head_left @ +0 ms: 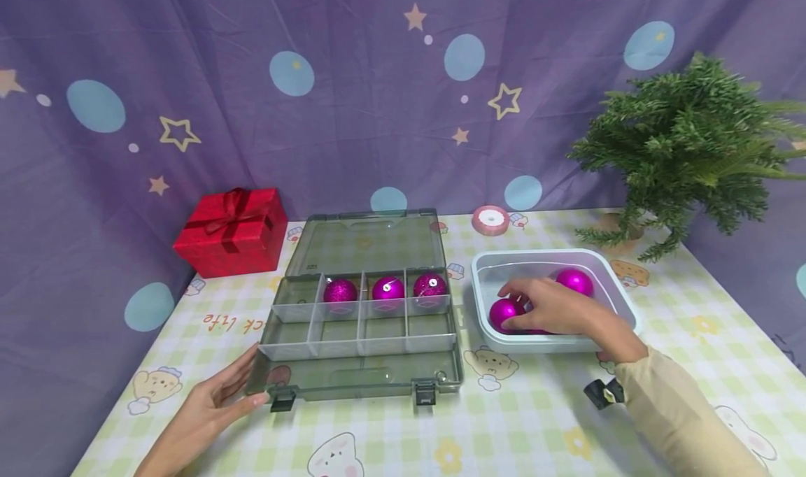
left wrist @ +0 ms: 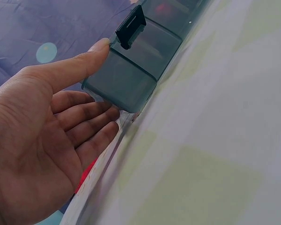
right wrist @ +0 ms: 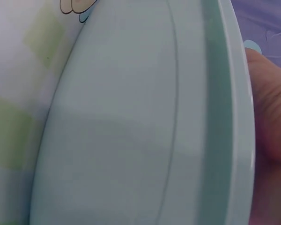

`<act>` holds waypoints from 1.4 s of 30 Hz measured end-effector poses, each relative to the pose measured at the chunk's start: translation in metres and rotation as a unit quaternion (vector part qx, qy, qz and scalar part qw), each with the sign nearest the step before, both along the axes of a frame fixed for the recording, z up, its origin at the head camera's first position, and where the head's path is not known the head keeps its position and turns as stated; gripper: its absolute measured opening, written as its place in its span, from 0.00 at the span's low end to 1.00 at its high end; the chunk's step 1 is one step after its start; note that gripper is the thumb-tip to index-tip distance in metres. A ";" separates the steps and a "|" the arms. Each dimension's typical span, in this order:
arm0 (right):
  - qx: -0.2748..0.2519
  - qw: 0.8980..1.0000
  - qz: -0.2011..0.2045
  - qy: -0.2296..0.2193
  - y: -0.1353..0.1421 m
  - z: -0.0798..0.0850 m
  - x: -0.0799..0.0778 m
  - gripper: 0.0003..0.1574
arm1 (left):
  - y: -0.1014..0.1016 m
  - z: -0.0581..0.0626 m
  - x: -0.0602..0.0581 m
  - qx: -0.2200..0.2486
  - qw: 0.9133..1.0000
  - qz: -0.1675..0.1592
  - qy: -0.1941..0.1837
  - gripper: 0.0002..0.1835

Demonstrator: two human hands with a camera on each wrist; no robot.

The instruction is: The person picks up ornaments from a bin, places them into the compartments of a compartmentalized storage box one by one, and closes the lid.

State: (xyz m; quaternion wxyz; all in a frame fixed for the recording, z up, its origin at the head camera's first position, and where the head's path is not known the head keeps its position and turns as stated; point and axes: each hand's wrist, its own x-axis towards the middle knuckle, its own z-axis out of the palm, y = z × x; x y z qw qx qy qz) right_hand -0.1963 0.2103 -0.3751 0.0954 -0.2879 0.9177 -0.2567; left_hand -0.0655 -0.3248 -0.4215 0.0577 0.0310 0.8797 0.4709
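Magenta bauble in right hand, curled grip, facing unclear, tub lengthwise left-to-right, left hand relaxed against case

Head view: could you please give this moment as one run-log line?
left hand: touching divided case; right hand: gripping magenta bauble in blue tub; lid: open; back row: three baubles

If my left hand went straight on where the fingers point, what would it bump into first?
Probably the plastic case: its left end is right by the left hand, and the thumb seems to touch its front corner. Whether the other fingertips touch is hard to tell.
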 end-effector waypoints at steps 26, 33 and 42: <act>-0.079 0.996 -0.008 0.031 0.005 0.026 -0.006 0.25 | -0.002 -0.001 0.001 0.023 1.000 -0.008 0.012 0.42; -0.110 0.994 -0.017 0.019 0.000 0.035 -0.008 0.24 | -0.001 -0.002 0.000 0.020 1.000 -0.006 0.006 0.42; -0.134 0.990 -0.017 0.037 -0.019 0.042 -0.015 0.24 | 0.000 -0.001 0.000 0.005 1.000 0.001 -0.009 0.43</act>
